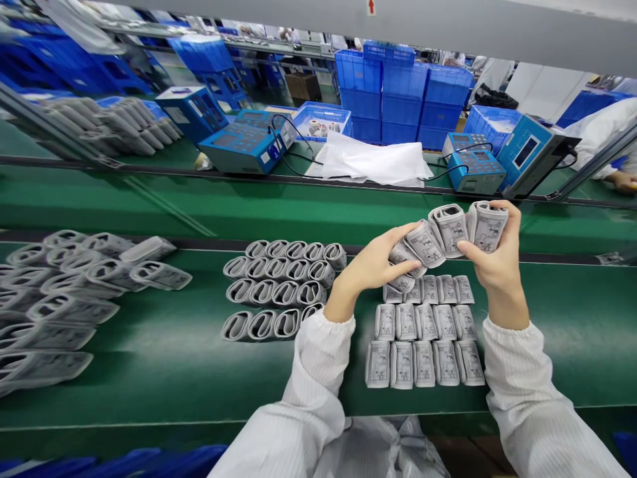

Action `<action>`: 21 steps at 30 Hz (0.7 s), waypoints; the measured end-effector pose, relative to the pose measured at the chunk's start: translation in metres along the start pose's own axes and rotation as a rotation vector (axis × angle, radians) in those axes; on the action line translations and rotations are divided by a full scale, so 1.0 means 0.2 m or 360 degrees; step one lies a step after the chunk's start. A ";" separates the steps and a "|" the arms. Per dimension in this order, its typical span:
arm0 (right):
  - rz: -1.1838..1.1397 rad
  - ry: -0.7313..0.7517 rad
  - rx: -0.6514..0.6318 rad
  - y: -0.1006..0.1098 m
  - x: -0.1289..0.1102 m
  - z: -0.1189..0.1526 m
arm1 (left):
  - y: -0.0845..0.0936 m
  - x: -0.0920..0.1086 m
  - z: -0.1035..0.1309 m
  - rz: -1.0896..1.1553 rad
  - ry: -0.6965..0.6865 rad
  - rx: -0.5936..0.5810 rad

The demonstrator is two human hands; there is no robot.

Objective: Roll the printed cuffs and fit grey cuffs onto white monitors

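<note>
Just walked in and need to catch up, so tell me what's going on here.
A person holds a short row of rolled grey pieces between the left hand and the right hand, above a green work surface. Just below, printed rolls lie in neat rows. Further left are rows of rolls with coiled ends showing, then a looser group.

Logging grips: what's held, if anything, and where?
The left hand and right hand hold a row of grey rolls at its ends, the right thumb further in.
</note>
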State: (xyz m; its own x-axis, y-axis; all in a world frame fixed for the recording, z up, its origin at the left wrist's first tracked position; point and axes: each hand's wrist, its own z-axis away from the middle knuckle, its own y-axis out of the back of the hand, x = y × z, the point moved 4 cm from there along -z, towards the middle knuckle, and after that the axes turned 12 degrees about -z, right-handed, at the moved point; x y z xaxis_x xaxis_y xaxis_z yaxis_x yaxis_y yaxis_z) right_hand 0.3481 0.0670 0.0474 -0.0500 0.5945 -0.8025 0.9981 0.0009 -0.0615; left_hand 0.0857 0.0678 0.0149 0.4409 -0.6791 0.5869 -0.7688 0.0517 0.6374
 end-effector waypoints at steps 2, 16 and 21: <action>-0.0100 -0.0053 0.0091 -0.01 0.02 0.01 | 0.00 -0.02 0.00 0.0014 -0.0034 0.0112; -0.1007 -0.0379 0.0311 0.10 0.13 -0.08 | 0.07 -0.12 0.01 -0.0131 -0.0050 0.0644; -0.0859 -0.0274 0.0411 0.17 0.08 -0.10 | -0.12 -0.18 -0.15 -0.0870 0.0275 -0.0286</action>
State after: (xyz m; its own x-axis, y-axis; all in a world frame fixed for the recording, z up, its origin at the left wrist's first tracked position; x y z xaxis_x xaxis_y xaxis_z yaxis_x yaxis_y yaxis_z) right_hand 0.3826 0.0925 0.0454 -0.5714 0.4264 -0.7012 0.7909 0.0579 -0.6092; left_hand 0.1014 0.1128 -0.0069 0.8308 -0.5141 0.2131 -0.3254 -0.1381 0.9354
